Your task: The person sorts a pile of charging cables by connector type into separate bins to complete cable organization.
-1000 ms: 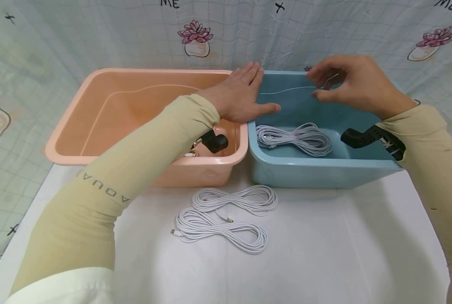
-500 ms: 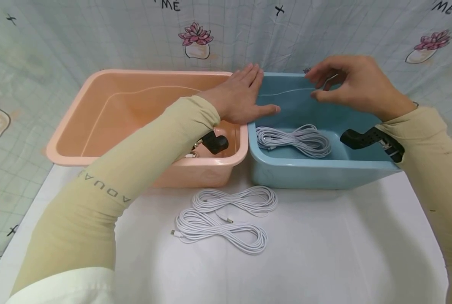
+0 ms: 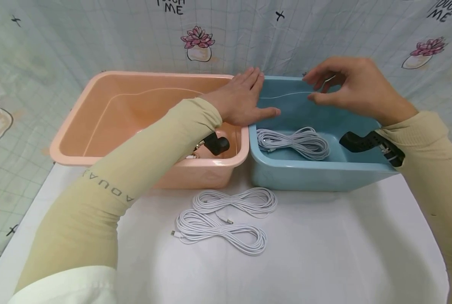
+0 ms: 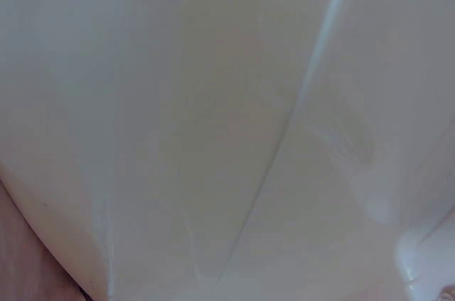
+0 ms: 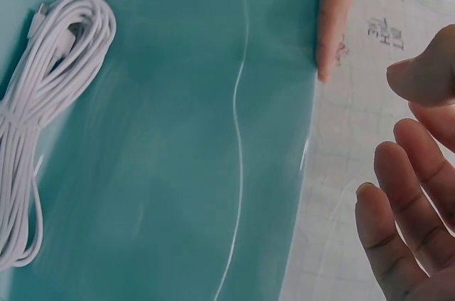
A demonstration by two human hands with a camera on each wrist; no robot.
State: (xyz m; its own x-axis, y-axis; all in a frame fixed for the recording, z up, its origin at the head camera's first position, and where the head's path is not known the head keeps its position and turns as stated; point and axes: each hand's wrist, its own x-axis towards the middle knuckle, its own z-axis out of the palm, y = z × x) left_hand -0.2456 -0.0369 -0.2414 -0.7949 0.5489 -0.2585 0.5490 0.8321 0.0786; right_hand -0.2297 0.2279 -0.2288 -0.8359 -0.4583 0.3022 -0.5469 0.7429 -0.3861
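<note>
My left hand (image 3: 241, 99) lies with straight fingers across the meeting rims of the peach bin (image 3: 153, 76) and the blue bin (image 3: 325, 165). Its thumb extends over the blue bin. Above that bin's back right part hovers my right hand (image 3: 353, 86), fingers loosely bent, thumb apart from them, nothing held. The right wrist view shows these relaxed fingers (image 5: 398, 201) beyond the bin's edge. Inside the blue bin rests a coiled white cable (image 3: 296, 142). Two more coiled white cables, one farther back (image 3: 235, 202) and one nearer (image 3: 222, 232), lie on the table.
A white cloth (image 3: 306, 253) covers the table. Close behind both bins hangs a curtain (image 3: 134, 38) with plant prints. A white plug end (image 3: 191, 156) shows in the peach bin, partly hidden by the left sleeve (image 3: 150, 156). Black wrist cameras hang below both wrists.
Both hands keep their places on and over the bins. The head view has tilted up slightly, so the scene sits a little lower; the cables have not moved.
</note>
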